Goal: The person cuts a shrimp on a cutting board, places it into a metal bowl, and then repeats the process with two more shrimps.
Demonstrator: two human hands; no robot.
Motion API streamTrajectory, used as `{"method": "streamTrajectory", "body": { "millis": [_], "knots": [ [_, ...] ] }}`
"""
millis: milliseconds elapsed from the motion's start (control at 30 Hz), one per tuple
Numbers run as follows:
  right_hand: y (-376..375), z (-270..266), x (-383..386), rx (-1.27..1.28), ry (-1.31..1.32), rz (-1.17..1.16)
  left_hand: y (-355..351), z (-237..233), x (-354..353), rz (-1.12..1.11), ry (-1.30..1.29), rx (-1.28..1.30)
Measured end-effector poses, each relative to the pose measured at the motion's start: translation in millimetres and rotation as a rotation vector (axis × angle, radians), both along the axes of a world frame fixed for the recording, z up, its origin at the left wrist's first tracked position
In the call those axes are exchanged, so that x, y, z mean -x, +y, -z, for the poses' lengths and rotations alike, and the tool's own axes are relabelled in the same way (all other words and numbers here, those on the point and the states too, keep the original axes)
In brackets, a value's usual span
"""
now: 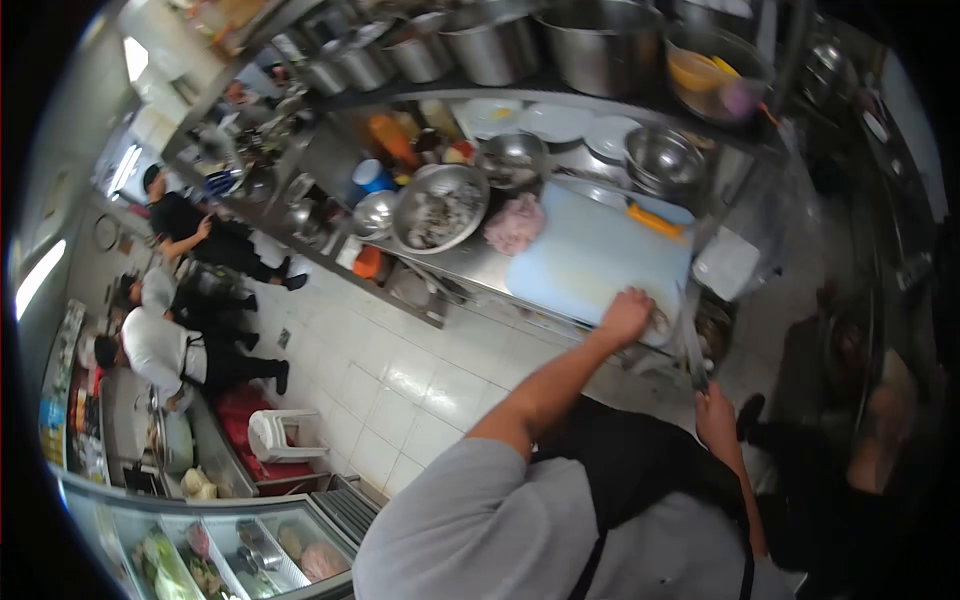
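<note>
My left hand [628,316] is on the near right corner of the pale blue cutting board [590,250], its fingers bent over a small pale piece [658,322] too small to make out. My right hand [714,416] is wrapped round the handle of a knife [691,345], whose blade points up beside the board's right edge. An orange-handled tool [655,220] lies at the board's far right. Beside the board's left edge sits a pink cloth-like heap [515,224]. Further left, a metal bowl [440,208] holds greyish pieces that look like seafood.
Large pots [490,45] line the shelf above the counter. Metal bowls [664,158] and plates stand behind the board, and a white container [727,263] is at its right. Several people [160,335] stand across the aisle at left. Another person's arm [885,420] shows at right.
</note>
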State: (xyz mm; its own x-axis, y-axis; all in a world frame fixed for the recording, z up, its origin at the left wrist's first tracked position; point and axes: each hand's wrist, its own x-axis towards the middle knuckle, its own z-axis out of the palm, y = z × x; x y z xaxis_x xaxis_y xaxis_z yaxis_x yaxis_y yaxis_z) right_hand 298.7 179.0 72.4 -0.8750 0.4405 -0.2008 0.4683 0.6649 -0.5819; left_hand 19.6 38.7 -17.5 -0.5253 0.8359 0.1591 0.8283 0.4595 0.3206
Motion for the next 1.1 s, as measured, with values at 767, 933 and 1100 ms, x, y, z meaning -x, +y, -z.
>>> {"method": "streamTrajectory", "body": {
  "millis": [767,933,1100],
  "knots": [
    [-24,-53,50,-0.276,-0.290,-0.205,-37,-17,-4,-0.130,-0.092,-0.288],
    [-25,-53,49,-0.319,-0.290,-0.233,-31,-7,-6,-0.160,-0.073,-0.347],
    [-26,-56,46,-0.349,-0.295,-0.258,-31,-3,-8,-0.195,-0.123,-0.346]
  ]
}}
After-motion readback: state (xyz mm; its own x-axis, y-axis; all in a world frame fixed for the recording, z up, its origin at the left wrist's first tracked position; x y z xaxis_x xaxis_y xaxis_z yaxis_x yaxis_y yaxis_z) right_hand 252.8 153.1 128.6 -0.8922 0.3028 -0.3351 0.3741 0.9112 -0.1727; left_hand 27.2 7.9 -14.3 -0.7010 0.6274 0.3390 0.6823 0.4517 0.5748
